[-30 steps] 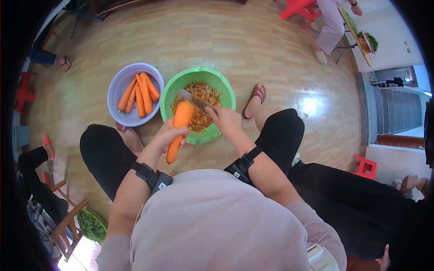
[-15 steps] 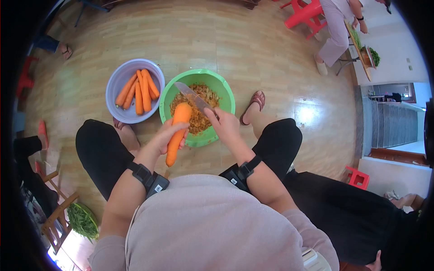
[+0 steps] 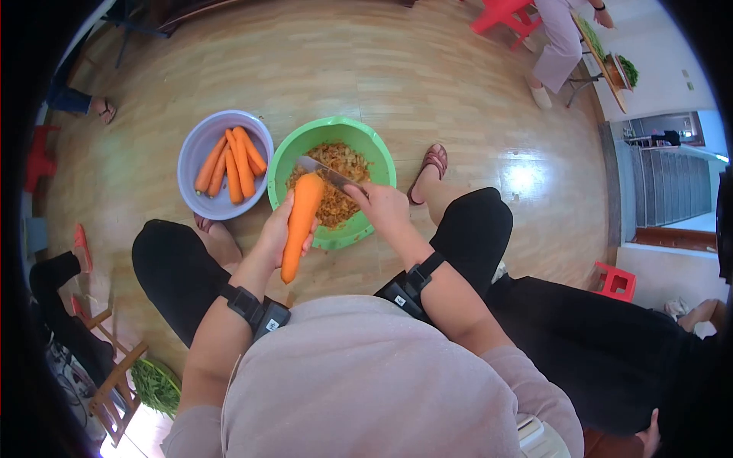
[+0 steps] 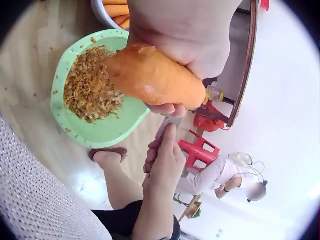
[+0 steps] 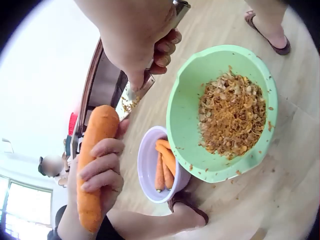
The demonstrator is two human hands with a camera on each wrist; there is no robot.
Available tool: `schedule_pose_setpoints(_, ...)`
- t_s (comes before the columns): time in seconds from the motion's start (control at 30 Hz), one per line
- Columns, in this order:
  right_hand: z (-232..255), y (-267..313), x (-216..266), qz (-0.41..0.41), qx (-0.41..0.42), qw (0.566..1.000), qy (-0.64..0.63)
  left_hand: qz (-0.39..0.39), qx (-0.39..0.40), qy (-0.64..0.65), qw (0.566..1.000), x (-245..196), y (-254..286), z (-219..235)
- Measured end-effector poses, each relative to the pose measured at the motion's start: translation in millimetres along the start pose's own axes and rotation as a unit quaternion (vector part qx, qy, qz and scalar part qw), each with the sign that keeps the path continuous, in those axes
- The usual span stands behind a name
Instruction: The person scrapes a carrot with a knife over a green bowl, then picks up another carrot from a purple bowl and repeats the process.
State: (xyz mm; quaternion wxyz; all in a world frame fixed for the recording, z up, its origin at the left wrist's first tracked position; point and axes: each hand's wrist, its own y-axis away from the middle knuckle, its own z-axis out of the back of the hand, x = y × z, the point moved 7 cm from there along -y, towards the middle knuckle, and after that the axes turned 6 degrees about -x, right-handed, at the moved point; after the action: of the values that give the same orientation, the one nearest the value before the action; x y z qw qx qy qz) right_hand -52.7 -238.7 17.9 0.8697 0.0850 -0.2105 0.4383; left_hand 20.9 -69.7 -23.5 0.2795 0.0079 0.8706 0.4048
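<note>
A large carrot is gripped in my left hand, tilted, its thick end over the near edge of a green basin. In the right wrist view the left fingers curl round the carrot. My right hand holds a knife by its handle, the blade crossing above the basin just beyond the carrot's thick end. Bits of orange peel cling to the blade in the right wrist view. Brown and orange scraps lie in the basin.
A pale purple basin with several carrots stands left of the green one on the wooden floor. Black-trousered knees flank the basins. Red stools, a basket of greens and other people are around the room.
The left thumb has shifted from across the carrot to its left side. The knife blade has swung lower, nearer the carrot's thick end, than half a second ago.
</note>
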Motion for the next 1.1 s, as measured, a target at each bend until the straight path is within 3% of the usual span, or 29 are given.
schedule_pose_setpoints(0.13, 15.3, 10.4, 19.3, 0.005, -0.017, 1.0, -0.023, -0.008, -0.055, 0.049, 0.997, 4.1, -3.4, 7.4)
schedule_pose_setpoints(0.2, 19.1, 20.3, 43.0, 0.089, -0.001, 0.991, -0.104, -0.006, -0.07, 0.051, 0.996, -0.6, -5.4, 11.5)
schedule_pose_setpoints(0.33, 26.3, 22.5, 57.2, 0.153, -0.008, 0.984, -0.092, -0.01, -0.044, 0.057, 0.997, 1.4, -7.3, 10.0)
schedule_pose_setpoints(0.37, 25.7, 16.5, 53.0, 0.151, -0.012, 0.984, -0.091, -0.011, -0.034, 0.051, 0.998, 1.8, -7.2, 8.4)
schedule_pose_setpoints(0.43, 20.4, -2.2, 21.0, 0.036, -0.025, 0.998, -0.034, -0.01, -0.023, 0.041, 0.999, 2.6, -6.4, 5.2)
schedule_pose_setpoints(0.53, 16.6, -3.6, 1.9, -0.003, 0.002, 1.0, 0.018, 0.006, -0.008, 0.05, 0.999, 2.9, -5.3, 2.3)
schedule_pose_setpoints(0.63, 27.9, 6.0, 20.1, 0.005, -0.036, 0.999, -0.026, -0.017, -0.004, 0.067, 0.998, -1.3, -5.8, -0.5)
schedule_pose_setpoints(0.73, 29.6, 23.2, 47.0, 0.09, 0.003, 0.99, -0.106, -0.036, -0.057, 0.092, 0.993, -2.5, -7.9, 6.6)
schedule_pose_setpoints(0.77, 24.9, 28.4, 53.3, 0.148, 0.016, 0.984, -0.097, -0.035, -0.034, 0.084, 0.995, -4.1, -6.2, 3.4)
schedule_pose_setpoints(0.87, 22.9, 29.0, 56.8, 0.171, 0.014, 0.978, -0.117, -0.013, 0.004, 0.084, 0.996, -1.5, -9.2, 2.8)
schedule_pose_setpoints(0.9, 20.0, 24.4, 53.1, 0.169, 0.016, 0.978, -0.118, 0.002, 0.021, 0.093, 0.995, 0.9, -9.7, 2.7)
schedule_pose_setpoints(0.97, 15.7, 6.3, 24.9, 0.072, -0.019, 0.994, -0.078, 0.004, 0.026, 0.087, 0.996, 2.6, -6.7, 3.1)
schedule_pose_setpoints(1.1, 9.0, -3.7, -2.4, 0.023, -0.004, 0.999, 0.043, 0.012, 0.027, 0.064, 0.998, 4.0, -4.6, -1.0)
